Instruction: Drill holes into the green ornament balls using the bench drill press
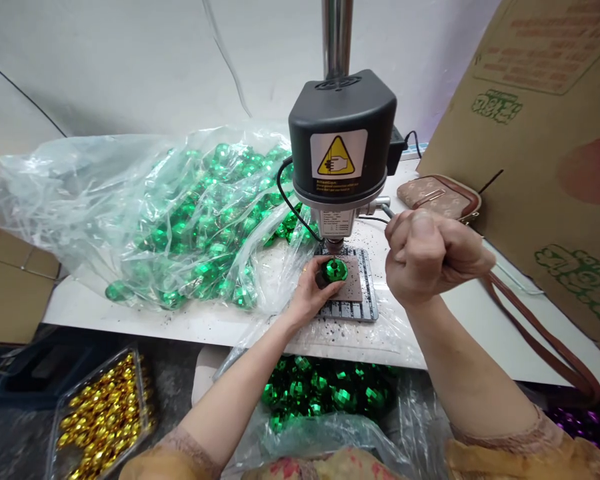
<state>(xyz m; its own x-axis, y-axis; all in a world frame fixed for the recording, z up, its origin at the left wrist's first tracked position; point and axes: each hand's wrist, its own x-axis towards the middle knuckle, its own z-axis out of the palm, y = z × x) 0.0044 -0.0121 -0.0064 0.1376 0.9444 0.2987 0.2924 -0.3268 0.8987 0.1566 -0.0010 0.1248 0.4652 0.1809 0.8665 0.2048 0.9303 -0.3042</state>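
My left hand (307,290) pinches a shiny green faceted ball (337,269), with a dark hole in its top. The ball rests on a small brown board (351,288) over the slotted metal base (370,293) of a bench drill press (343,133). Right above the ball is the drill's chuck (335,245); the bit's tip is hard to make out. My right hand (427,257) is closed in a fist on the feed lever (386,210) at the machine's right side. Its fingers hide most of the lever.
A clear plastic bag (70,193) of green balls lies left of the drill. More green balls (330,393) sit in plastic below the table edge. A clear bin (143,393) of gold balls stands lower left. A purse (437,195) and cardboard box (540,180) are at right.
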